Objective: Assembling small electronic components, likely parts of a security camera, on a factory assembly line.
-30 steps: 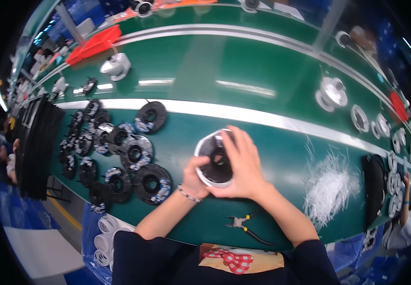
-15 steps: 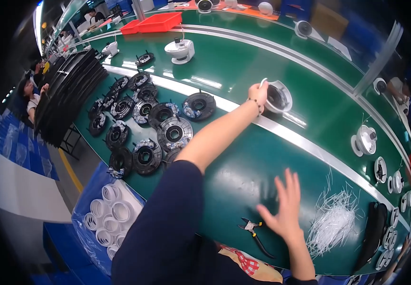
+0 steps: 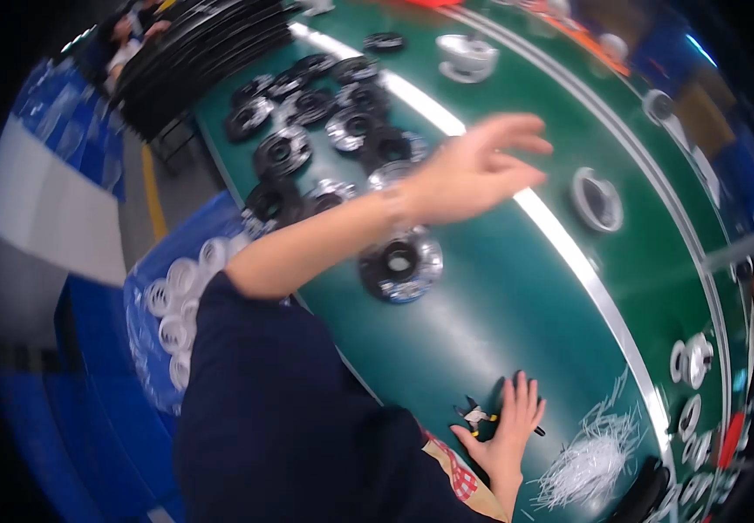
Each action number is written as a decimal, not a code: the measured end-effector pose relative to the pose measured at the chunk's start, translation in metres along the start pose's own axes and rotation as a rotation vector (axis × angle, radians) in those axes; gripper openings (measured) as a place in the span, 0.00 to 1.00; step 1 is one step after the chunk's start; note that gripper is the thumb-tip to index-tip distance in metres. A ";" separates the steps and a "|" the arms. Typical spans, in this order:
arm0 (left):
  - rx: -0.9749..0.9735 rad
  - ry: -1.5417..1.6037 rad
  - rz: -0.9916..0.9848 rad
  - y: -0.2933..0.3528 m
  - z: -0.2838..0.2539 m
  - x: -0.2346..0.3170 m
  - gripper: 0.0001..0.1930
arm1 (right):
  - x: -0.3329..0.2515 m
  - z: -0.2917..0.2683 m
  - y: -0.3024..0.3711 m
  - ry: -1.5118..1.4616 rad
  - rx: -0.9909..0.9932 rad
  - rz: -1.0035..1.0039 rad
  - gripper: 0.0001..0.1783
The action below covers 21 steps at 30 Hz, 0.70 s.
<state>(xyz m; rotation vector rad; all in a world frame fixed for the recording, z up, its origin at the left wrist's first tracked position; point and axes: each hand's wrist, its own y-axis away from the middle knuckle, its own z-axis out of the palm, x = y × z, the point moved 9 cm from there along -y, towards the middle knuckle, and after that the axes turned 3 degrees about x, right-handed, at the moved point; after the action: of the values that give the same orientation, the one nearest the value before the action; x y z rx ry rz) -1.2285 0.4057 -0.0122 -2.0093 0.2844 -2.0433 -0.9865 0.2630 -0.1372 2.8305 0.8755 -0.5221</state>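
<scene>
Over the edge between bench and green belt, my left hand (image 3: 473, 170) is in the air, blurred, fingers stretched apart and nothing in them. Beyond its fingertips a white round housing (image 3: 597, 200) with a dark inside lies on the belt. My right hand (image 3: 501, 440) rests low over the bench with its fingers extended. Partly under it are diagonal cutters (image 3: 476, 417) with yellow-and-black handles; their jaws show beside the thumb. Below my left wrist lies a black round base (image 3: 401, 266) with a hole in its middle and wiring around it.
More black round bases (image 3: 283, 151) cover the far left of the bench. White rings (image 3: 182, 277) sit on blue plastic at left. A pile of thin white strips (image 3: 590, 466) lies right of my right hand. A white fan-like unit (image 3: 467, 57) stands on the belt.
My left hand has let go of the white housing, which now lies on the belt, and has drawn back. My right hand has come down over the cutters. The view has turned.
</scene>
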 end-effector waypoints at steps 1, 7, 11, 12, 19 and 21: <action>0.057 -0.049 0.102 0.035 -0.035 0.033 0.26 | -0.001 -0.002 0.000 0.007 0.019 0.013 0.54; 1.247 -0.504 0.102 0.306 -0.304 0.025 0.15 | 0.020 -0.005 -0.003 0.019 0.163 -0.026 0.48; 1.119 -1.222 -0.690 0.496 -0.384 -0.062 0.16 | 0.019 -0.010 -0.021 -0.060 0.238 -0.089 0.43; 1.061 -1.212 -0.783 0.505 -0.380 -0.097 0.18 | 0.017 -0.018 -0.023 0.030 0.305 -0.091 0.42; 0.000 -1.156 -1.284 0.522 -0.347 -0.369 0.42 | -0.109 0.047 -0.020 -0.024 -0.142 -0.177 0.45; 0.058 -1.570 -1.147 0.628 -0.463 -0.404 0.45 | -0.126 0.052 -0.027 0.142 -0.175 -0.283 0.44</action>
<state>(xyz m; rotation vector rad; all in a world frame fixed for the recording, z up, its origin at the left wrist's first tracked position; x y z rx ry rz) -1.6571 -0.0797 -0.6056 -3.2339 -1.3840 -0.0022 -1.1142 0.2075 -0.1403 2.6246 1.2915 -0.2600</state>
